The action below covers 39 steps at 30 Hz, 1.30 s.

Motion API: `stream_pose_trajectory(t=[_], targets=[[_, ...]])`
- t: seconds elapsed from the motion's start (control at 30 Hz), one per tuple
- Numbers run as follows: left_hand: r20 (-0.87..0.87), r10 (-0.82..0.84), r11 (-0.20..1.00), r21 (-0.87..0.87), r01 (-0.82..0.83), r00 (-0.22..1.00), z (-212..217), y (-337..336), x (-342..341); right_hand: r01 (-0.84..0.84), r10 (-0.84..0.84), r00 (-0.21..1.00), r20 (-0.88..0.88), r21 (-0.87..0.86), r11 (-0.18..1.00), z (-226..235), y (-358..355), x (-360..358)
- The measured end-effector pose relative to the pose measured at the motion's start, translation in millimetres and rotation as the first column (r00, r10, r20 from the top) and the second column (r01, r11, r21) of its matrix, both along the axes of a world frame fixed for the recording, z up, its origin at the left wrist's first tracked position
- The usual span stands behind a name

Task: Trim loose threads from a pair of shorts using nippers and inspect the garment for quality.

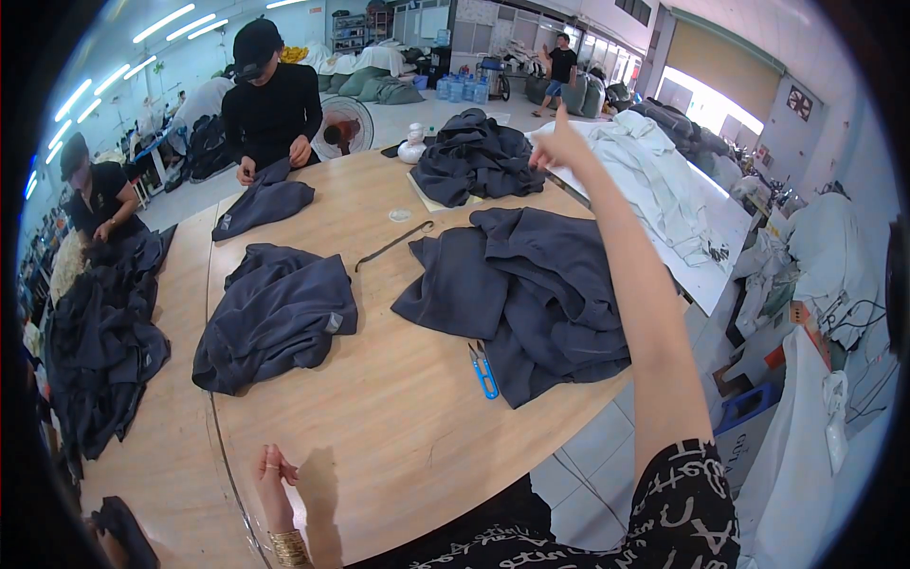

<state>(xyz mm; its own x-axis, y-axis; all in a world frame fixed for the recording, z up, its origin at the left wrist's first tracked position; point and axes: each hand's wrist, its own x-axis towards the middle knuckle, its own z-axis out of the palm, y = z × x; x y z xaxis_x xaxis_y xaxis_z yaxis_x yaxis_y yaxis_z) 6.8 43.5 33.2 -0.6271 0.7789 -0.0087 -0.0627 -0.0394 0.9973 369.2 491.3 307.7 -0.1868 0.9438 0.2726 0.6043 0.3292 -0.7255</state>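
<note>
Near the far dark garments [474, 156] on the tabletop [398, 427], the right hand [566, 150] is held raised, fingers apart, while the left hand's [273, 477] grip, near left, cannot be told, and the blue snips [488, 379] are best kept clear of cloth.

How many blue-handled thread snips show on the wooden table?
1: blue-handled thread snips, beside the near-left edge of the front-right crumpled dark-grey fabric pile. Others may be hidden beneath.
</note>
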Motion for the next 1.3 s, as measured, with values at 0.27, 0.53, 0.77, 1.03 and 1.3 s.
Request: stream_pose_trajectory(t=[0.27, 0.53, 0.77, 1.03, 1.3], targets=[[-0.041, -0.141, 0.987, -0.089, 0.137, 0.989, -3, -26, 17, -0.049, 0.042, 0.997, -0.069, -0.095, 0.994, 40, -2, -24], [-0.133, -0.125, 0.962, -0.257, 0.087, 0.983, 8, -79, -4, -0.409, 0.331, 0.718, 0.612, -0.013, 0.912, -168, -144, -48], [-0.055, -0.925, 0.308, -0.688, 0.658, 0.376, 61, -72, 9, -0.307, 0.300, 0.801, 0.518, -0.075, 0.949, -264, -190, -19], [-0.306, -0.689, 0.702, -0.508, 0.500, 0.657, 69, 5, 38, -0.207, 0.111, 0.779, 0.617, 0.086, 0.975, -296, -210, -40], [-0.079, -0.862, 0.495, -0.347, 0.797, 0.501, 26, 34, 104, -0.113, 0.102, 0.815, 0.570, -0.016, 0.993, -283, -219, -28]])
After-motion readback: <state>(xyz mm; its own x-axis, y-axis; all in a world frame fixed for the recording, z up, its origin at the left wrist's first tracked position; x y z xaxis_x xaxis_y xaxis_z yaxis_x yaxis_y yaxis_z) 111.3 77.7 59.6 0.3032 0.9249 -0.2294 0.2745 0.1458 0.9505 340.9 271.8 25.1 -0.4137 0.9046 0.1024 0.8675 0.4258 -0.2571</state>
